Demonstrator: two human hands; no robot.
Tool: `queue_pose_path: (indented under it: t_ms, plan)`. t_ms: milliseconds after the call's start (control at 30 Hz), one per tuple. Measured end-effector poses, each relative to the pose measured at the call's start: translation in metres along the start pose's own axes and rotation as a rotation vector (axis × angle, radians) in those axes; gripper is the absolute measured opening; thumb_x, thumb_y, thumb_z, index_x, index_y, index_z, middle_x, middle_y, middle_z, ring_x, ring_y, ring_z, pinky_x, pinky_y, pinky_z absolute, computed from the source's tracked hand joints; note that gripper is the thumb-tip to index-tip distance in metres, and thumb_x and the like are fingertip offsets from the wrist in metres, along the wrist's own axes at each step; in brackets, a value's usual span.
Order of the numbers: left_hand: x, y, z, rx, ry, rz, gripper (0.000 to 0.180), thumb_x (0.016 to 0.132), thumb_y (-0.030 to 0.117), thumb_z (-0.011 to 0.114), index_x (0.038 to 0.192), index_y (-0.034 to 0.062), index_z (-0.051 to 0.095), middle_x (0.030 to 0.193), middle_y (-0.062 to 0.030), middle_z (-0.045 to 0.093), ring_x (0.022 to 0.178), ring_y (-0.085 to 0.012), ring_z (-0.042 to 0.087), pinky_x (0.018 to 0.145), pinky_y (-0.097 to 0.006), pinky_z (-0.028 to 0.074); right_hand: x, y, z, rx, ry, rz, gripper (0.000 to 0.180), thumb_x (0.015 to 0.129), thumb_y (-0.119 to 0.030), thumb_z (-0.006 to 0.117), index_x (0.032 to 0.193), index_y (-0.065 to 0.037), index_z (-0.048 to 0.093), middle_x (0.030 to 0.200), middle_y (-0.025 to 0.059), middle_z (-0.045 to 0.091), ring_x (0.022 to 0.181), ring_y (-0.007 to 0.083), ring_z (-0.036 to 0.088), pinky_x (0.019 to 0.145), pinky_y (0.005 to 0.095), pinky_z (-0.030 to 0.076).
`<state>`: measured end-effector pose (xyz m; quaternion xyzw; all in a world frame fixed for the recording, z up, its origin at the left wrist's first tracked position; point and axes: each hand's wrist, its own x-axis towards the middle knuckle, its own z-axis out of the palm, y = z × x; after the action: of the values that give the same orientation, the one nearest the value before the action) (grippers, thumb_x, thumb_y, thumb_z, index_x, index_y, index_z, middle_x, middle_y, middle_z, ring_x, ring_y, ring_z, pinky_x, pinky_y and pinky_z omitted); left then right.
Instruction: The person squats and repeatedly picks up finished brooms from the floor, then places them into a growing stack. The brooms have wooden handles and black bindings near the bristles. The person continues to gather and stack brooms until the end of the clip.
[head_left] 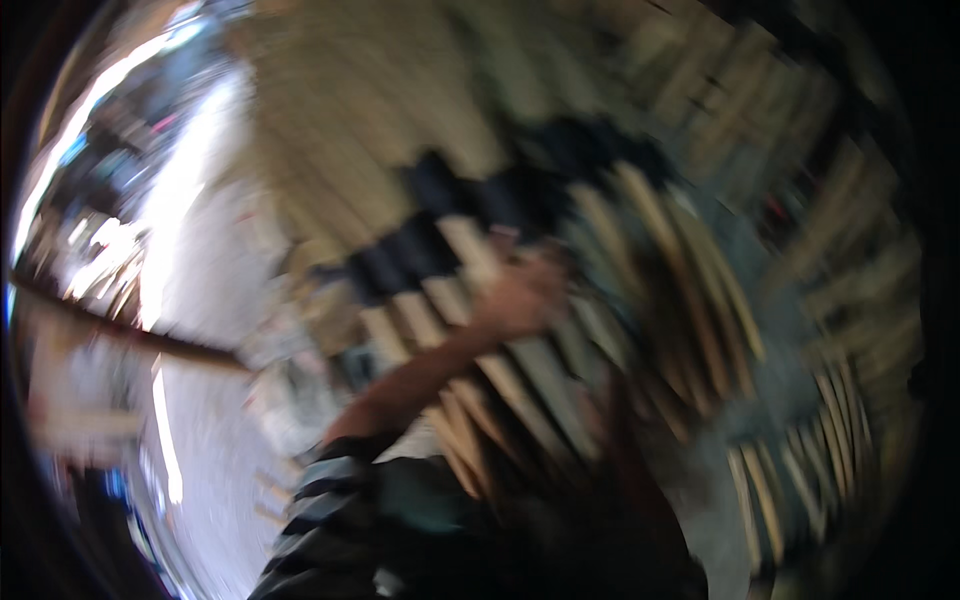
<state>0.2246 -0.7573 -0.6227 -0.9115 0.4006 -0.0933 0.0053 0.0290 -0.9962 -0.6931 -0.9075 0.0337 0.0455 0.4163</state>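
Motion blur smears the whole scene. My left hand (pixel 525 292) reaches in from the lower left, over a row of long bat-shaped wooden pieces (pixel 465 250). These have broad pale upper parts, dark bands (pixel 420 243) and slimmer pale ends slanting toward me. The hand lies at the edge of one dark band, touching or just above the wood; its fingers are too blurred to read. Lower down, my right hand (pixel 608 410) is dim and smeared beside the slim ends, and what it touches cannot be made out.
More slim wooden pieces (pixel 690 290) stand or lie just right of my hands. Another bunch of thin sticks (pixel 800 470) is at the lower right. Stacked wood (pixel 740 90) fills the far right. A whitish bundle (pixel 293 405) and a dark pole (pixel 180 343) are on the left.
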Motion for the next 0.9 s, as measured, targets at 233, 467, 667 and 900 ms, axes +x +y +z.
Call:
queue_pose_path:
  t_ms: [233, 467, 667, 900]
  plan:
    - [-0.008, 0.022, -0.025, 0.059, 0.143, -0.129, 0.035, 0.103, 0.023, 0.056, 0.133, 0.0201, 0.074, 0.152, 0.0023, 0.067, 0.155, -0.0266, 0.049, 0.132, -0.067, -0.003, -0.093, 0.041, -0.067, 0.07, 0.342, -0.139, 0.061, 0.106, -0.024, 0.07, 0.16, -0.004, 0.05, 0.154, 0.0247, 0.057, 0.147, 0.0428, 0.051, 0.124, 0.0572, 0.039]
    - [-0.002, 0.052, -0.037, 0.145, 0.27, -0.006, 0.042, 0.114, 0.039, 0.04, 0.124, 0.0194, 0.075, 0.147, 0.0036, 0.068, 0.154, -0.0258, 0.051, 0.131, -0.066, -0.002, -0.223, 0.238, -0.225, 0.91, 1.322, 0.627, 0.02, 0.114, -0.02, 0.055, 0.113, -0.007, 0.07, 0.096, 0.0032, 0.071, 0.079, 0.016, 0.065, 0.07, 0.0305, 0.054]
    - [-0.009, 0.043, -0.028, 0.184, 0.194, -0.018, 0.043, 0.116, 0.035, 0.037, 0.128, 0.0187, 0.075, 0.15, 0.0018, 0.066, 0.156, -0.0278, 0.048, 0.13, -0.067, 0.001, -0.227, 0.356, -0.347, 1.044, 1.56, 0.813, 0.021, 0.108, -0.013, 0.06, 0.091, -0.003, 0.066, 0.079, 0.0115, 0.07, 0.063, 0.0214, 0.065, 0.065, 0.0343, 0.059]
    - [-0.006, 0.039, -0.024, 0.205, 0.211, -0.002, 0.06, 0.117, 0.046, 0.024, 0.127, 0.016, 0.075, 0.15, -0.0011, 0.066, 0.156, -0.0297, 0.047, 0.131, -0.066, 0.001, -0.185, 0.412, -0.355, 1.076, 1.516, 1.019, 0.024, 0.1, -0.026, 0.08, 0.085, -0.01, 0.069, 0.07, 0.0049, 0.065, 0.05, 0.0162, 0.058, 0.041, 0.0325, 0.036]
